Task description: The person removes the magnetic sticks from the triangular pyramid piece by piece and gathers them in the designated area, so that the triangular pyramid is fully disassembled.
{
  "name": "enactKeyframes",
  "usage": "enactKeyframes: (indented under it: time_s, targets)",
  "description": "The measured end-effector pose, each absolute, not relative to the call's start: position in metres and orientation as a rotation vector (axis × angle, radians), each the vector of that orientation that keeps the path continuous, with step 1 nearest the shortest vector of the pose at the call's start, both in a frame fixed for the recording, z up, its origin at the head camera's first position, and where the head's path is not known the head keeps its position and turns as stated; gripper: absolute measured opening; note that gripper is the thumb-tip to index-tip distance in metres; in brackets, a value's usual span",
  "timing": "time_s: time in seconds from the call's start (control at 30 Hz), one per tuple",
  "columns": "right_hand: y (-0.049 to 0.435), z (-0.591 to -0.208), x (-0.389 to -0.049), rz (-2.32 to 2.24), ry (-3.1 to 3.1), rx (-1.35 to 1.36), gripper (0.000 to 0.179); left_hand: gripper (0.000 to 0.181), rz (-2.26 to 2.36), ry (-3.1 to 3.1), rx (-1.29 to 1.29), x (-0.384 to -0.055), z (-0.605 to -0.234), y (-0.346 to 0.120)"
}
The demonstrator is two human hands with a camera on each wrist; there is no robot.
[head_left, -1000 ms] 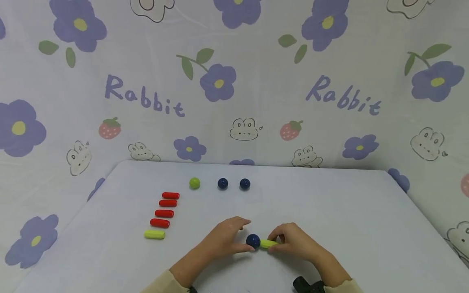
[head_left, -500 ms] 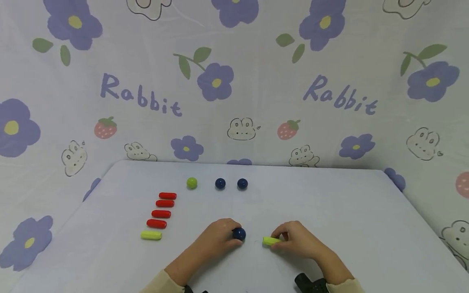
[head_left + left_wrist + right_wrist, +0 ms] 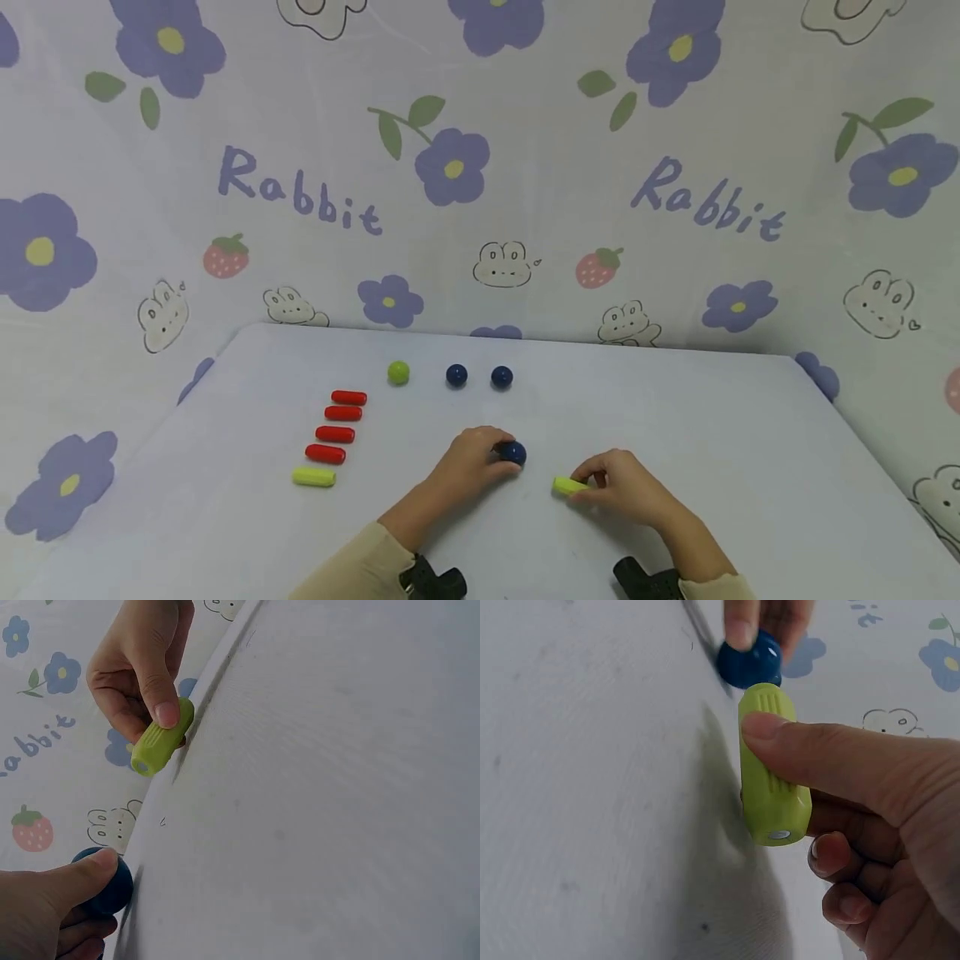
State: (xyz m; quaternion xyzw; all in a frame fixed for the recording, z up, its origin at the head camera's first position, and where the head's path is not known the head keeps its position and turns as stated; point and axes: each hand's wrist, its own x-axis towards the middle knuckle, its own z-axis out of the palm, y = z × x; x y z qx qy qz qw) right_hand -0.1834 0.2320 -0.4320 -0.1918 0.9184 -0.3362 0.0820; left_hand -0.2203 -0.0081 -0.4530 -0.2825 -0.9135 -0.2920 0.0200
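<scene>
A dark blue ball (image 3: 513, 453) is gripped between the thumb and fingers of my left hand (image 3: 471, 464), near the middle of the table. To its right, my right hand (image 3: 624, 490) pinches a yellow-green rod (image 3: 567, 486) by its right part. A gap separates ball and rod in the head view. The right wrist view gives a close look at the rod (image 3: 774, 814): it has ridged sides and a small metal disc in its end, with the thumb lying across it. In the left wrist view the ball (image 3: 114, 891) is partly covered by the left thumb.
On the left of the white table (image 3: 712, 433), several red rods (image 3: 335, 434) lie in a column, with another yellow-green rod (image 3: 314, 477) in front. A green ball (image 3: 398, 372) and two dark blue balls (image 3: 457, 375) stand farther back. A patterned cloth (image 3: 555, 167) hangs behind.
The ball was against the rod's end, with my left hand loosely around it. My left hand has gripped it, pulled it away leftward, then carried it farther back. The right hand has shifted slightly right.
</scene>
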Motion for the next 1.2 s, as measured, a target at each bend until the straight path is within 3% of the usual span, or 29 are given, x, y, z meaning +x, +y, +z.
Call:
enactKeyframes:
  time_s: [0.57, 1.2]
  targets:
    - [0.248, -0.437, -0.19, -1.109, 2.65, -0.559, 0.024, 0.031, -1.351, -2.595, -0.373, -0.289, -0.478, 0.081]
    - [0.256, -0.438, -0.186, -1.181, 2.59, -0.539, 0.021, 0.042, -1.37, -2.563, -0.212, -0.301, -0.479, 0.102]
